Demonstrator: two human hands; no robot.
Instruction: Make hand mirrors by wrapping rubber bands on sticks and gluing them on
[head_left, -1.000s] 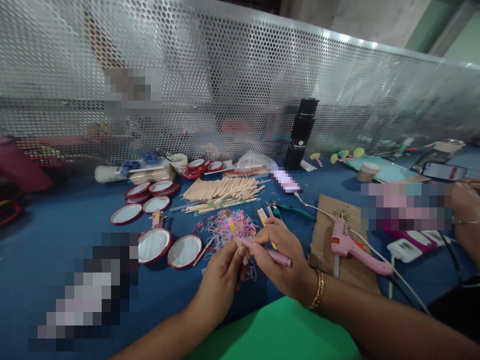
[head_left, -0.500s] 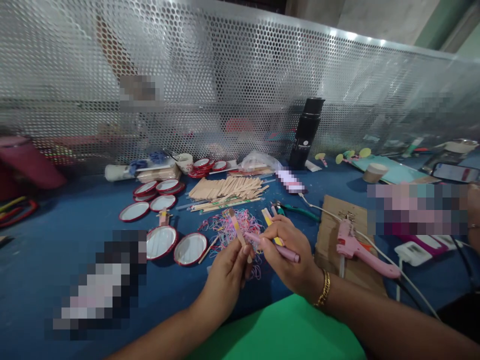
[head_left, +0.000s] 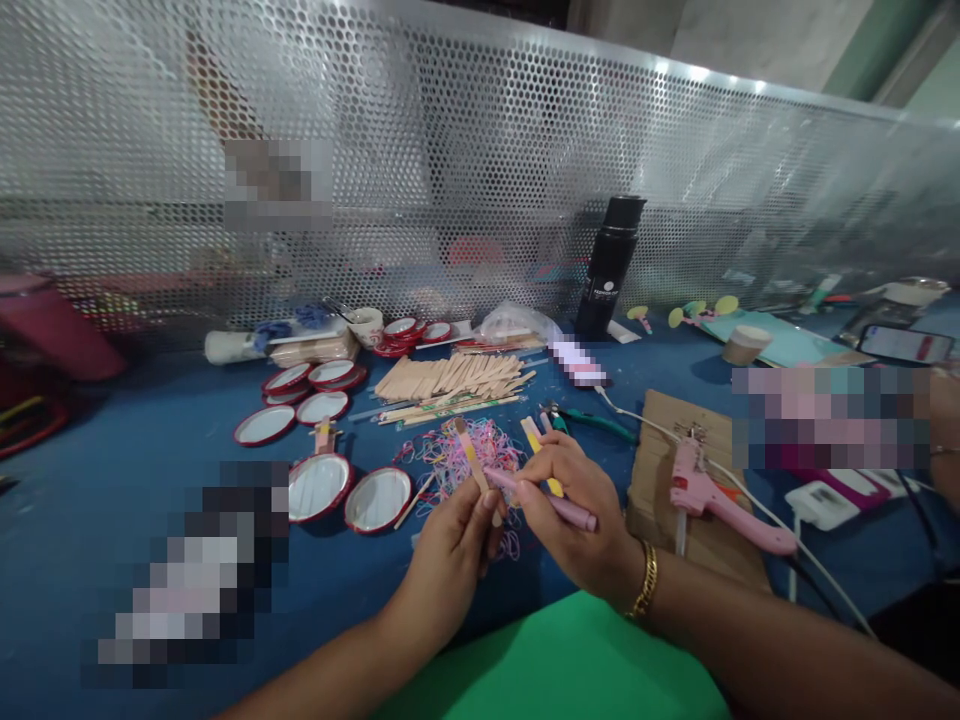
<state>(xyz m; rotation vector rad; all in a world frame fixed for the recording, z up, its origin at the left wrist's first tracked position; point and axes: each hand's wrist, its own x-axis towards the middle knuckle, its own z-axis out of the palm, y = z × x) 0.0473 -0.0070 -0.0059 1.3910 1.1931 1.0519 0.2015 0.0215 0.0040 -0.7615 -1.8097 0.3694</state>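
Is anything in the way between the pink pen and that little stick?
Nothing visible: the pen in the right hand points at the stick in the left hand, its tip touching or nearly so.

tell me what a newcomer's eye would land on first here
Probably the two hands at the centre: the left hand holds a partly coloured wooden stick and the right hand a pink marker. Just beyond them spreads a tangle of thin multicoloured loops. To the right, a pink glue gun lies partly on cardboard, with a tall black bottle standing farther back.
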